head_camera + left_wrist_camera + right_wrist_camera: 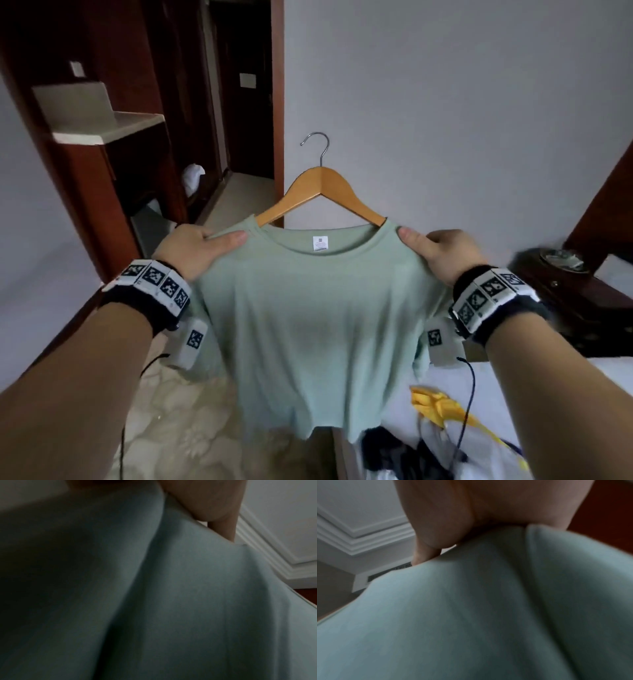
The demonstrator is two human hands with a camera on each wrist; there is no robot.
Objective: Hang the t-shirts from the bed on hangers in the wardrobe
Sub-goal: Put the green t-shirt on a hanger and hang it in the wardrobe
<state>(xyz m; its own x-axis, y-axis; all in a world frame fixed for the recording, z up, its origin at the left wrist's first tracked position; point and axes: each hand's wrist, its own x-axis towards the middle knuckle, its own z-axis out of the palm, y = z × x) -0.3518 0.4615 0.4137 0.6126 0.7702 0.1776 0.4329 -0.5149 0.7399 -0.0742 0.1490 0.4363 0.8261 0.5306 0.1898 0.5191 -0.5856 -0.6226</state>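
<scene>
A pale green t-shirt [308, 335] hangs on a wooden hanger [320, 192] with a metal hook, held up in the air before a white wall. My left hand [202, 248] grips the shirt's left shoulder, thumb on top near the collar. My right hand [435, 253] grips the right shoulder the same way. Both wrist views are filled with the green t-shirt [171, 601] cloth [471, 615], with the left hand's thumb [211, 504] and the right hand's thumb [436, 520] pressed on it. More clothes [442, 418], yellow, white and dark, lie on the bed [555, 411] at the lower right.
A dark wooden wardrobe and shelf unit [102, 137] stands at the left, with a passage [239, 102] beside it. At the right stands a dark nightstand [575, 291] with a glass ashtray. Patterned floor [178, 428] lies below the shirt.
</scene>
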